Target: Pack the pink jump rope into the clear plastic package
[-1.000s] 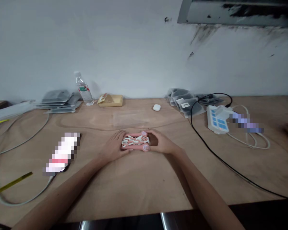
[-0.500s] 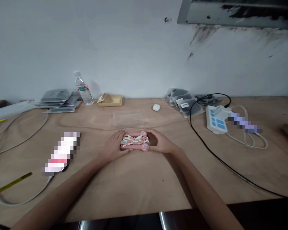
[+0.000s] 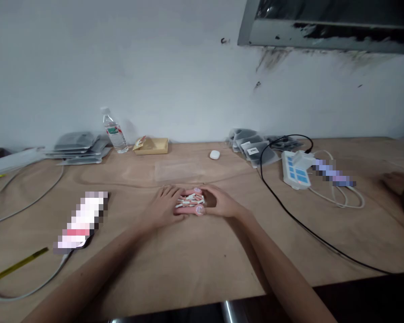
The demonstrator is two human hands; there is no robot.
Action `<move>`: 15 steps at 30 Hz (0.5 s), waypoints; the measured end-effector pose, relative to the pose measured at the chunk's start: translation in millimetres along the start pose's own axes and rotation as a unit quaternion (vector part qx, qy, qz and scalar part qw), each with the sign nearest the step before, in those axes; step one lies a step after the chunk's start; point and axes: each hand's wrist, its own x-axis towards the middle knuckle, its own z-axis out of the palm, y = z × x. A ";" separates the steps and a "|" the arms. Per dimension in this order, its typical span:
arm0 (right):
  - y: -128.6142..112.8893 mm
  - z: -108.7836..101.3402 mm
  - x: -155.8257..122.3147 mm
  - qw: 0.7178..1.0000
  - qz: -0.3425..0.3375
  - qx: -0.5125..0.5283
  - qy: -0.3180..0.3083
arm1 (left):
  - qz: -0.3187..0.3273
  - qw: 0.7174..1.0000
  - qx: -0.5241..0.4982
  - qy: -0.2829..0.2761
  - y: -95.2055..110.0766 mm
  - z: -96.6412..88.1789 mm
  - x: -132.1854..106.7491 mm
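Note:
A small pink case (image 3: 191, 202) filled with several short white sticks lies on the wooden table (image 3: 202, 251) in the middle. My left hand (image 3: 164, 207) curls over its left end, covering part of it. My right hand (image 3: 221, 202) cups its right end, fingers bent against the pink rim. Both hands press on the case from opposite sides, and only a short stretch of it shows between them.
A water bottle (image 3: 114, 132), grey pouches (image 3: 76, 146) and a shallow yellow tray (image 3: 152, 146) stand along the back wall. A white power strip (image 3: 296, 169) with black and white cables lies at the right. A blurred phone-sized object (image 3: 82, 220) lies left. Another person's hand (image 3: 395, 181) rests at the far right.
My left hand has slid right over the pink case, so less of it shows between my hands. The view has shifted slightly down and to the left.

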 end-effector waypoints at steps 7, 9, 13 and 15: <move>-1.3 -0.5 2.1 1.000 -0.011 0.006 -0.002 | 0.006 0.999 0.014 0.030 6.6 5.3 3.3; -2.3 0.0 2.3 1.000 0.002 0.015 0.001 | 0.002 0.999 0.007 0.037 6.0 8.1 1.8; 2.8 2.6 -1.0 0.997 0.034 0.064 0.029 | -0.048 0.997 -0.023 0.059 1.8 14.5 -1.2; 7.3 4.4 -3.2 0.992 0.058 0.095 0.054 | -0.100 0.990 -0.060 0.081 0.2 15.2 -2.3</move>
